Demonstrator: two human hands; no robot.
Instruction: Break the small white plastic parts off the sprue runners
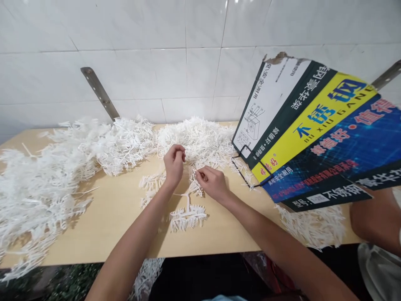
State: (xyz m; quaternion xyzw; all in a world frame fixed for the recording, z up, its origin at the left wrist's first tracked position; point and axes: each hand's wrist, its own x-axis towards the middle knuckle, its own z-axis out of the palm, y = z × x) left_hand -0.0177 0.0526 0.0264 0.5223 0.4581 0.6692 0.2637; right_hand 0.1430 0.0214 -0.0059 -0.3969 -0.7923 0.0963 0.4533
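My left hand (174, 165) is closed, thumb and fingers curled together, over the front of a heap of white plastic sprigs (197, 136). Whatever it pinches is hidden. To its right, my right hand (213, 182) has its fingers closed on a white plastic sprig (196, 184), whose thin branching tips show beside the fingertips. Between my forearms lies a branched white sprig (188, 218) with a bare stem pointing toward the hands. More short white sprigs (152, 182) lie left of my left wrist, partly covered by the forearm.
Loose white sprigs form a large pile (40, 184) across the left of the wooden table (119, 225). A printed cardboard box (300, 133) leans at the right, with sprigs (313, 225) below it. Another person's arm (376, 217) is at the right edge. Metal brackets (99, 93) and a tiled wall stand behind.
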